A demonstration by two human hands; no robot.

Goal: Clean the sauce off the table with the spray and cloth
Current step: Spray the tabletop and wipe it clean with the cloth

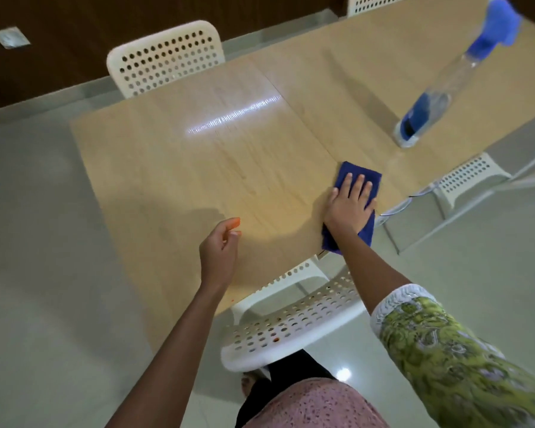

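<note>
We see the right hand (pixel 349 200) flat, fingers straight, pressing the cloth (pixel 352 208), a folded dark blue rectangle at 3 o'clock on the table (pixel 198 168), right at its near edge. Left hand (pixel 220 248) hovers at 6 o'clock, fingers loosely curled, holding nothing, fingertips orange-tinted. Spray bottle (pixel 445 84), clear with blue trigger head, stands at 1 o'clock, apart from cloth. 1 white perforated chair (pixel 291 329) below.

The top of the spray bottle (pixel 439 88) is being blurred and clipped by the upper edge. Part of the blue cloth (pixel 360 177) is being covered by the right hand (pixel 349 205). The far chair (pixel 371 3) is being cut off at the top.
</note>
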